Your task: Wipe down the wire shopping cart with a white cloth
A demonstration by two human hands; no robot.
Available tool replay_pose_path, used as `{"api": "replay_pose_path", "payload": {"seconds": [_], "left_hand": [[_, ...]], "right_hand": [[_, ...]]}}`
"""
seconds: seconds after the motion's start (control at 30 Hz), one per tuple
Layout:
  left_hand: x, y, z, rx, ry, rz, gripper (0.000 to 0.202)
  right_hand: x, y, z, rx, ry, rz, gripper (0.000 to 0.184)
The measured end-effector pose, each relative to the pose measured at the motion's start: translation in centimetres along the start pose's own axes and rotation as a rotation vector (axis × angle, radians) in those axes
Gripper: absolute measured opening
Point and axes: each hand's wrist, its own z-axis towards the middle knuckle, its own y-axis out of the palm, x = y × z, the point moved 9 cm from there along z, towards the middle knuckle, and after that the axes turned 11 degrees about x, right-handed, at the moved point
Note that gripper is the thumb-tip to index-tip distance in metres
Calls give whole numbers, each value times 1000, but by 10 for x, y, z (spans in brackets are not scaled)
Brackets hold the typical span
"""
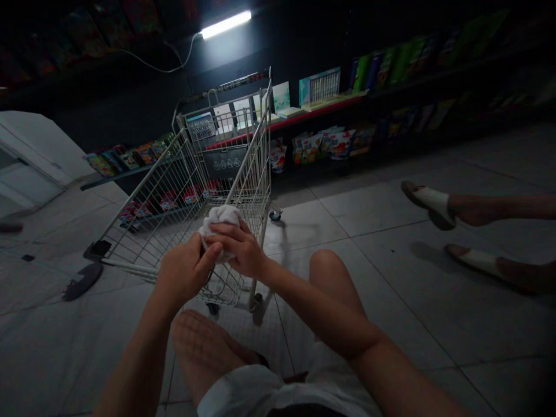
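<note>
A bunched white cloth is gathered between my two hands, at the near edge of a metal shopping cart. My right hand is wrapped over it from the right, with the fingers bent across its front. From the left, my left hand closes against the cloth, thumb pointing right and fingers curled out of sight. Both hands are over the cart's near rim, and whether the left one also grips the rim is hidden. Wire mesh shows inside the basket, and a dark sign plate hangs on its far end.
Behind the cart, a shelf carries books and boxed sets, with bagged goods below. A lit tube lamp hangs above. At right, another person's feet in slippers rest on the tiled floor. My knees flank the cart's near end.
</note>
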Motion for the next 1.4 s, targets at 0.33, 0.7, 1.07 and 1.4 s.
{"api": "replay_pose_path", "payload": {"seconds": [0.33, 0.7, 1.07, 1.4], "left_hand": [[0, 4, 3, -11, 70, 37, 22], [-31, 5, 6, -90, 143, -95, 17], [-30, 16, 26, -153, 106, 241, 39], [-25, 18, 30, -149, 112, 177, 43]], "right_hand": [[109, -15, 72, 24, 56, -140, 36], [11, 11, 9, 3, -55, 36, 43], [210, -10, 42, 384, 532, -111, 41], [126, 20, 3, 511, 415, -44, 21]]}}
